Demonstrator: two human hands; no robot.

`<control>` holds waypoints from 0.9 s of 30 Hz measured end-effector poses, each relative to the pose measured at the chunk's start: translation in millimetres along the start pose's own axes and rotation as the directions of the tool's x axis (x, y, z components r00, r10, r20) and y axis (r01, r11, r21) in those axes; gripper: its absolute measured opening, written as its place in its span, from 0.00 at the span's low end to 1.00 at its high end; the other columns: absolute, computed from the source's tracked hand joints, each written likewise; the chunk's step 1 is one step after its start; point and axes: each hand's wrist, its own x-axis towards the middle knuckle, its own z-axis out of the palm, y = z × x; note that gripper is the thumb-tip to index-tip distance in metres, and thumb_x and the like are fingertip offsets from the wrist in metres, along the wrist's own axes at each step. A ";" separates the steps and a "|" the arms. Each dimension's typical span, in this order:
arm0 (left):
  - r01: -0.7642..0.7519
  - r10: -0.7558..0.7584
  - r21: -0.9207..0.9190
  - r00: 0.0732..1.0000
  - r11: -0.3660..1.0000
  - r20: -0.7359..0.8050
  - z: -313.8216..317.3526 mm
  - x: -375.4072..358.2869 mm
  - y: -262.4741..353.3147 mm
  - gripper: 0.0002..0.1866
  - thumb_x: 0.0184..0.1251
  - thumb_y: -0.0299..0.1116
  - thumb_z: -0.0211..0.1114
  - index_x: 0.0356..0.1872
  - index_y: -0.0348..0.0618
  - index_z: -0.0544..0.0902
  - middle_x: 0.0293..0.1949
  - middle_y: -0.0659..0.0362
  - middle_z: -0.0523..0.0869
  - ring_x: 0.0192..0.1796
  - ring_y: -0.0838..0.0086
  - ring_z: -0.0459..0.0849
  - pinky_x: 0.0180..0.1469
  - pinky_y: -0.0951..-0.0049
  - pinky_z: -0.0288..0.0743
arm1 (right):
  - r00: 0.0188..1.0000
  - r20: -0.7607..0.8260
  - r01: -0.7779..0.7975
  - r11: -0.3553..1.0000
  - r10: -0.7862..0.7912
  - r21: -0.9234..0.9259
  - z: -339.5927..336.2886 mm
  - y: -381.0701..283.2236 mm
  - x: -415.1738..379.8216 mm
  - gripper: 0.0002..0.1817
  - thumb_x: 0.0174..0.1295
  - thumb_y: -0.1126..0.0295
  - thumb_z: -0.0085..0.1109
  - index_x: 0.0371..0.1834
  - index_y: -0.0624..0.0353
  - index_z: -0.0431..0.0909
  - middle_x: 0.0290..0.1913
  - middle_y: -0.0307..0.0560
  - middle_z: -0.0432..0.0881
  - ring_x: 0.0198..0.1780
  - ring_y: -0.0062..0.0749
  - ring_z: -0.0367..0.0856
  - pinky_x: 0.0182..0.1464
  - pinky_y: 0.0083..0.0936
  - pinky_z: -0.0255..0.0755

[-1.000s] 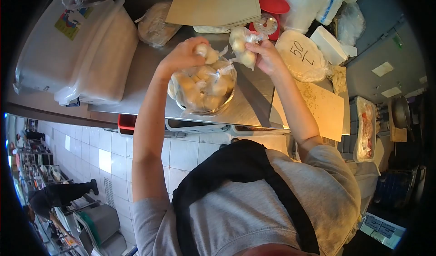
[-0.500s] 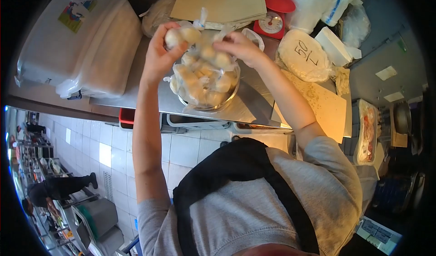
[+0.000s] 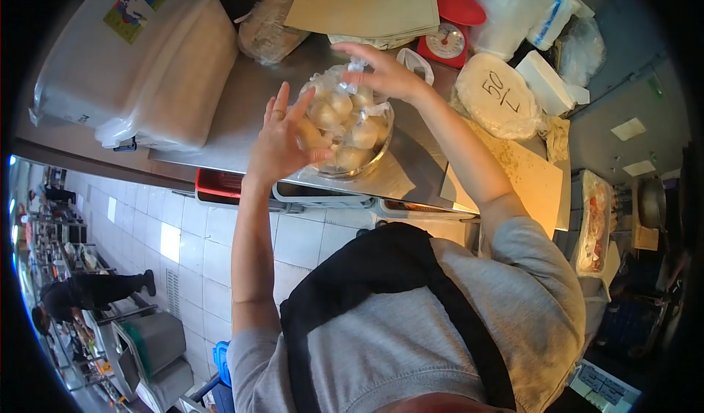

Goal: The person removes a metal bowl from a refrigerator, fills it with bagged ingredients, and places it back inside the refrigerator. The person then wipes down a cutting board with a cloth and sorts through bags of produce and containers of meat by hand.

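A round metal bowl (image 3: 382, 152) stands on the steel counter, heaped with knotted clear plastic bags (image 3: 334, 109) of pale, round, ball-like food. At the bowl's left side is my left hand (image 3: 282, 138), its fingers spread and the thumb reaching over the bags. My right hand (image 3: 385, 72) hovers at the far side of the bowl, fingers stretched out beside the tied bag tops. Neither hand grips anything.
Large translucent tubs (image 3: 139, 68) fill the counter's left. Behind the bowl are a wrapped bundle (image 3: 271, 28), brown cardboard sheets (image 3: 363, 10) and a red scale (image 3: 446, 41). A marked bag (image 3: 499, 94) and a board (image 3: 521, 171) lie right. A person (image 3: 92, 292) stands far left.
The bag of pale balls that both hands held up over the bowl is now down among the others. Both hands have let go and opened; the left has moved nearer to me.
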 end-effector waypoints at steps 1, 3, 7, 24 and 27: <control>-0.010 0.005 -0.076 0.998 0.997 -0.061 6.3 -5.3 -2.6 0.52 0.32 0.52 0.73 0.63 0.49 0.58 0.64 0.42 0.54 0.67 0.47 0.48 0.63 0.57 0.51 | 1.000 0.001 -0.001 1.000 0.001 0.002 1.2 -7.3 -3.8 0.29 0.55 0.51 0.54 0.57 0.55 0.65 0.59 0.48 0.65 0.60 0.36 0.62 0.59 0.28 0.56; -0.020 0.002 -0.151 0.993 0.988 -0.119 16.1 -13.6 -5.5 0.54 0.30 0.53 0.74 0.63 0.48 0.57 0.62 0.39 0.56 0.66 0.44 0.47 0.62 0.57 0.53 | 0.961 0.182 0.272 0.832 -0.209 -0.484 7.5 -24.3 -9.8 0.31 0.47 0.54 0.62 0.55 0.52 0.68 0.60 0.53 0.64 0.59 0.41 0.63 0.58 0.30 0.59; 0.022 -0.048 -0.220 0.992 0.975 -0.114 22.2 -28.8 -6.1 0.61 0.28 0.49 0.76 0.64 0.35 0.48 0.63 0.39 0.55 0.68 0.47 0.44 0.63 0.59 0.51 | 0.950 0.108 0.309 0.823 -0.294 -0.477 18.8 -13.2 -1.7 0.28 0.44 0.51 0.63 0.48 0.53 0.74 0.52 0.57 0.71 0.54 0.46 0.69 0.53 0.31 0.64; 0.177 -0.452 -0.905 0.892 0.387 -0.019 66.0 -33.5 3.7 0.45 0.63 0.60 0.41 0.64 0.42 0.26 0.67 0.51 0.42 0.67 0.62 0.50 0.61 0.66 0.57 | 0.967 0.252 -0.103 0.964 0.039 0.243 -15.4 -5.1 21.4 0.30 0.58 0.43 0.44 0.57 0.51 0.66 0.57 0.46 0.69 0.56 0.33 0.68 0.55 0.27 0.62; 0.498 -0.657 -0.765 0.742 0.407 0.133 61.3 -41.6 -10.2 0.45 0.60 0.63 0.42 0.66 0.41 0.39 0.63 0.51 0.57 0.59 0.65 0.66 0.46 0.68 0.73 | 0.771 0.208 -0.594 0.797 0.602 -0.107 -23.3 -7.2 20.4 0.42 0.54 0.32 0.33 0.66 0.49 0.52 0.60 0.47 0.65 0.56 0.32 0.67 0.54 0.27 0.64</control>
